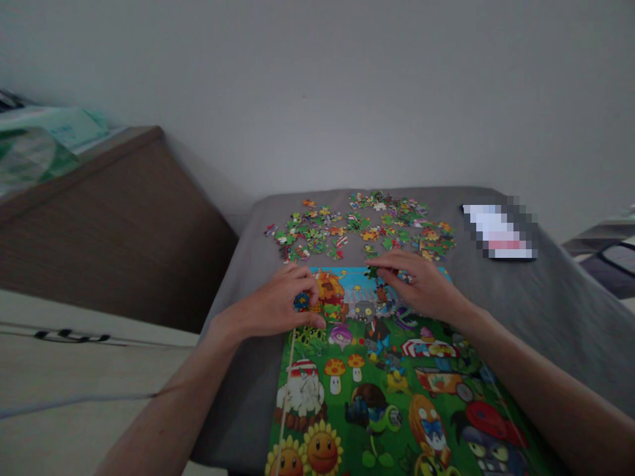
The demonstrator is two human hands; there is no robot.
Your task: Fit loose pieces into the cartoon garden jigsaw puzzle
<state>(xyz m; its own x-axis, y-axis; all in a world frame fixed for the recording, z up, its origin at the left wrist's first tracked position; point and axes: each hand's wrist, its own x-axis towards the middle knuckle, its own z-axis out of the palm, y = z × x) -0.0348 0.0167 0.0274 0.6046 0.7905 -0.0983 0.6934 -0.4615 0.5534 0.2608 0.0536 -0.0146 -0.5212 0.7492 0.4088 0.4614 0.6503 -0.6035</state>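
Note:
A cartoon puzzle board (357, 403), printed with sunflowers, mushrooms and zombies on green, lies in front of me on the grey cloth. My left hand (290, 297) rests over the board's upper left edge, its thumb and curled fingers apart, with no piece visible in them. Near the blue top edge, my right hand (414, 281) pinches a small dark green puzzle piece (371, 272) between thumb and fingertips. Loose puzzle pieces (357, 221) are spread beyond the board, mostly green with some orange and red. The palm sides of both hands are hidden.
A phone (499, 231) with a blurred screen lies on the grey cloth (560, 317) at the right. To the left stands a brown cabinet (109, 218) with a green and white plastic package (44, 145) on top. A pale wall (317, 99) rises behind the table.

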